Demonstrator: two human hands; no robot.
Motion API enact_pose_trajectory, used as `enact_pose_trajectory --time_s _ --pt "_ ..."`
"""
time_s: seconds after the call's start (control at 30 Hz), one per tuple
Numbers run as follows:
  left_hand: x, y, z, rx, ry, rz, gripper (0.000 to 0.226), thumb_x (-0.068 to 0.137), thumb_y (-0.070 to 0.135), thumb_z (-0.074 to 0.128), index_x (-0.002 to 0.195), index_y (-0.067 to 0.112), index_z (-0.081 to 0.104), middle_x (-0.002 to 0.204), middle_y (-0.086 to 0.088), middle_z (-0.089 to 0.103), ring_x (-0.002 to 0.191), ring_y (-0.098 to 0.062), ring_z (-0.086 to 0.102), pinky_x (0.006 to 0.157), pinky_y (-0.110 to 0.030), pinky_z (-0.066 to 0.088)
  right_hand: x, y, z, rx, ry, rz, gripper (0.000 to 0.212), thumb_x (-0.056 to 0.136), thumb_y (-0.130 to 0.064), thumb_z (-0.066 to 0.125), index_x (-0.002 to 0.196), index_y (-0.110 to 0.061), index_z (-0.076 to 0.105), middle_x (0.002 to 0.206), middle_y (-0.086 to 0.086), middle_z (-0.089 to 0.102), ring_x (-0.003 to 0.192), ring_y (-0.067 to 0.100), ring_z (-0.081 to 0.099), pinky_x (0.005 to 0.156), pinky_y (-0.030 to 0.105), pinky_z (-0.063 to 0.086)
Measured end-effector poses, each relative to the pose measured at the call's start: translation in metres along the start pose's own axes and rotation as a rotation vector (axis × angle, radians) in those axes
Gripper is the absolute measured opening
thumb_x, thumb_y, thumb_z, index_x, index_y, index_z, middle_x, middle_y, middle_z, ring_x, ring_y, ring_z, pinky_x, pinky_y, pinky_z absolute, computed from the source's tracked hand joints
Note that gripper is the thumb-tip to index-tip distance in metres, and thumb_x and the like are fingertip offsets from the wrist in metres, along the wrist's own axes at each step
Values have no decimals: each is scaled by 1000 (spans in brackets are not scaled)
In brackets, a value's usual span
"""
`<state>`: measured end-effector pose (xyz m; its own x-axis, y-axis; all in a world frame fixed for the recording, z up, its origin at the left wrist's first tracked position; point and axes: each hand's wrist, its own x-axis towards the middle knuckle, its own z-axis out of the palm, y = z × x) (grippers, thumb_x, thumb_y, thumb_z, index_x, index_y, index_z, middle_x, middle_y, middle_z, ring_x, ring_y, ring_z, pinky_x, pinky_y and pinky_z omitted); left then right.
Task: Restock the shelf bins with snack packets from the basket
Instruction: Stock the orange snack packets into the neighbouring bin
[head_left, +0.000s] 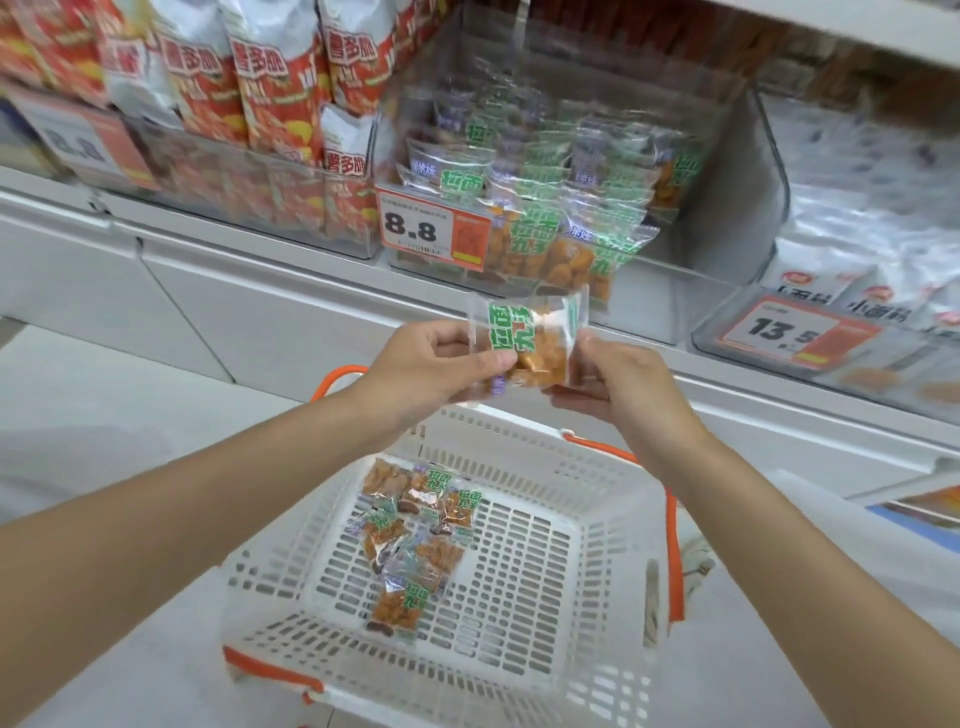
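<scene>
- Clear shelf bin (737, 197) above, partly stocked.
- White basket (519, 431) below, more packets (410, 525) inside.
- Left grip (431, 364) and right grip (618, 379) pinching one snack packet (530, 338) by its side edges, between both.
- Likely light, slippery film, brittle inside; sealed edges safest.

Bright, even light — soft motion blur, wide-angle bending at edges.
</scene>
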<state>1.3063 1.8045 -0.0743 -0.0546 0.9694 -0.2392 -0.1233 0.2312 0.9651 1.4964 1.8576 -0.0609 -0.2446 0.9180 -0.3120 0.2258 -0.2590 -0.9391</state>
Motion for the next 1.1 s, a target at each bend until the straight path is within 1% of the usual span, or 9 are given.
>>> enact_pose_trajectory --time_s 0.1,0.17,0.27,0.37,0.5,0.67,0.83,0.97,1.1 --pt "1 9 -17 772 -7 303 26 87 30 69 111 20 70 96 3 70 82 -12 63 74 -27 51 2 0 -12 -427 -9 -33 11 89 -18 65 100 -17 70 101 4 70 100 22 67 96 38 51" --pt "2 12 -24 1140 -162 365 27 90 36 65 114 24 68 91 16 61 81 -2 52 73 -22 42 0 -2 -13 -444 -12 -136 44 85 -18 72 126 -24 57 116 0 65 105 14 62 94 30 49" --pt "1 11 -20 990 -230 288 27 86 35 69 111 24 70 90 20 62 85 5 55 78 -20 44 -8 1 -2 -500 -239 -218 61 80 -27 78 133 -33 49 112 -8 62 97 5 60 82 23 48" --pt "4 10 -12 745 -111 281 32 76 37 76 104 23 71 95 2 71 89 -8 65 78 -28 53 -6 6 5 -557 -223 -244 29 82 -29 77 109 -27 66 89 2 71 75 20 66 68 38 53" --pt "13 17 -10 521 -176 180 29 73 21 81 101 21 72 90 -7 74 83 -18 71 77 -35 59 0 -6 -5 -429 -156 -243 16 82 -21 78 97 -18 72 91 15 73 80 32 69 79 53 55" --pt "23 27 2 571 -217 208 35 71 17 83 104 11 73 90 -17 72 83 -28 71 84 -49 55 -11 -29 -20 -641 -184 -219 36 78 -24 81 111 -19 69 106 0 72 92 18 68 88 43 54" --pt "46 73 45 533 -196 436 31 70 14 84 99 18 72 96 -24 71 82 -27 68 84 -54 53 -22 -91 -60 -895 6 -396 32 77 -25 81 107 -26 71 93 -9 70 86 15 66 77 32 54" --pt "75 131 81 487 -133 598 31 73 11 83 101 6 72 96 -15 74 84 -20 68 81 -40 55 -11 -134 -95 -875 233 -561 37 77 -22 80 113 -18 71 99 -4 70 88 16 64 79 25 47" --pt "116 155 102 544 -59 669 30 72 14 84 100 11 72 97 -4 73 82 -9 65 83 -31 55 9 -145 -109 -980 377 -695 36 82 -16 75 118 -13 68 108 -1 68 100 12 60 87 21 42"
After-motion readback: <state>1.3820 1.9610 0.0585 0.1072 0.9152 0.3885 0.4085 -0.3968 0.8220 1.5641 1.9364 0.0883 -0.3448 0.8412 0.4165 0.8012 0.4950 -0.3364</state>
